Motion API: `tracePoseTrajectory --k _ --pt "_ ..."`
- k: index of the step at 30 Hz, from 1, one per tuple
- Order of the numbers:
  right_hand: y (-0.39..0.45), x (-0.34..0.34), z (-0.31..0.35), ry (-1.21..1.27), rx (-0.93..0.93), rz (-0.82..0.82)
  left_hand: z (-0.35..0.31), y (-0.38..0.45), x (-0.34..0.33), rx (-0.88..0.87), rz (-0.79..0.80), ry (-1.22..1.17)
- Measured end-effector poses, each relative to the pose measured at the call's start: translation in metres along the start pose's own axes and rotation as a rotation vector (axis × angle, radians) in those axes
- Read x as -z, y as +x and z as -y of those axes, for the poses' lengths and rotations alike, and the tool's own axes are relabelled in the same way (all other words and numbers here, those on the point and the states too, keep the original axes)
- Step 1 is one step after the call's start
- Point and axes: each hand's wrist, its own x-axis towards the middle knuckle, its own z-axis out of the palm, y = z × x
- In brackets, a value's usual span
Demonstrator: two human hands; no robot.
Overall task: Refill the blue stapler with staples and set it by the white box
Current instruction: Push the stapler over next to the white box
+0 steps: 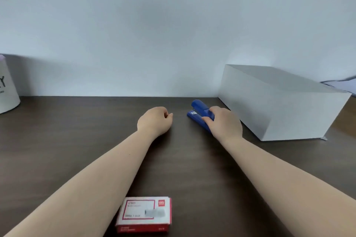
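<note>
Apparently late or very early in the task, hard to say which from this one view. The blue stapler [200,113] lies flat and closed on the dark counter [77,140], toward the back edge, just beside the front-left corner of the white box [279,106], near it but not touching as far as I can tell. The right hand [224,123] sits on the stapler's near end, fingers curled over the top and thumb on the near side, a loose hold on the stapler rather than a tight clamp; can't tell if it is setting it down or about to pick it up. The left hand [155,120] rests on the counter mid-way along, well apart from the stapler, loosely curled with fingertips tucked in, holding nothing visible.

The staple box [144,214], red and white, sits closed at the front edge of the counter between the two forearms. No loose staples on view.

Judgement: the stapler is already at the spot the task names, so placement looks done or nearly so. Whether it has staples inside cannot be seen, since the magazine is shut. If refilled, only letting go remains. If not, everything is left: open the stapler, open the staple box, load a strip, shut, set back.

A white cup [7,90] stands at the far left edge, uninvolved.
</note>
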Motion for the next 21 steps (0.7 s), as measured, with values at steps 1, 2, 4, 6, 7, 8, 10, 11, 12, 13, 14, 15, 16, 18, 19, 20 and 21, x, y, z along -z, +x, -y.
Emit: tracePoseTrajectory --k 1,2,4,6,7,8,10,11,12,13,14,15,16,18,19,20,21 --pt "0.009 -0.002 -0.005 -0.03 -0.009 -0.008 -0.004 0.009 -0.005 -0.012 0.007 -0.005" --pt "0.018 -0.005 -0.009 -0.064 -0.013 -0.009 -0.007 0.018 -0.01 -0.027 0.014 -0.012" --pt "0.035 -0.009 -0.016 -0.124 -0.012 0.001 -0.01 0.032 -0.018 -0.064 0.02 -0.016" --pt "0.05 -0.012 -0.022 -0.156 -0.022 0.007 -0.01 0.04 -0.023 -0.098 0.011 -0.018" --pt "0.057 -0.015 -0.025 -0.165 -0.032 0.006 -0.01 0.043 -0.025 -0.107 0.005 -0.022" --pt "0.063 -0.017 -0.027 -0.177 -0.044 0.005 -0.009 0.045 -0.026 -0.111 0.0 -0.028" --pt "0.075 -0.021 -0.03 -0.207 -0.067 -0.001 -0.008 0.047 -0.028 -0.111 -0.004 -0.045" --pt "0.08 -0.023 -0.032 -0.215 -0.079 -0.004 -0.007 0.047 -0.028 -0.111 -0.004 -0.053" --pt "0.084 -0.025 -0.034 -0.215 -0.092 -0.005 -0.006 0.048 -0.029 -0.112 -0.004 -0.056" --pt "0.088 -0.027 -0.036 -0.212 -0.103 -0.005 -0.006 0.048 -0.03 -0.116 -0.003 -0.055" --pt "0.091 -0.029 -0.038 -0.214 -0.113 -0.008 -0.006 0.048 -0.03 -0.121 -0.001 -0.053" --pt "0.093 -0.03 -0.039 -0.219 -0.121 -0.013 -0.006 0.049 -0.03 -0.123 0.0 -0.054" --pt "0.094 -0.03 -0.039 -0.225 -0.125 -0.019 -0.006 0.049 -0.03 -0.125 0.001 -0.056" --pt "0.093 -0.028 -0.039 -0.231 -0.116 -0.035 -0.006 0.05 -0.03 -0.128 0.004 -0.064" --pt "0.093 -0.027 -0.038 -0.224 -0.108 -0.04 -0.006 0.049 -0.03 -0.128 0.002 -0.065" --pt "0.092 -0.026 -0.038 -0.214 -0.105 -0.044 -0.006 0.049 -0.03 -0.129 -0.002 -0.065" --pt "0.093 -0.025 -0.039 -0.213 -0.109 -0.05 -0.006 0.049 -0.031 -0.129 -0.006 -0.066"
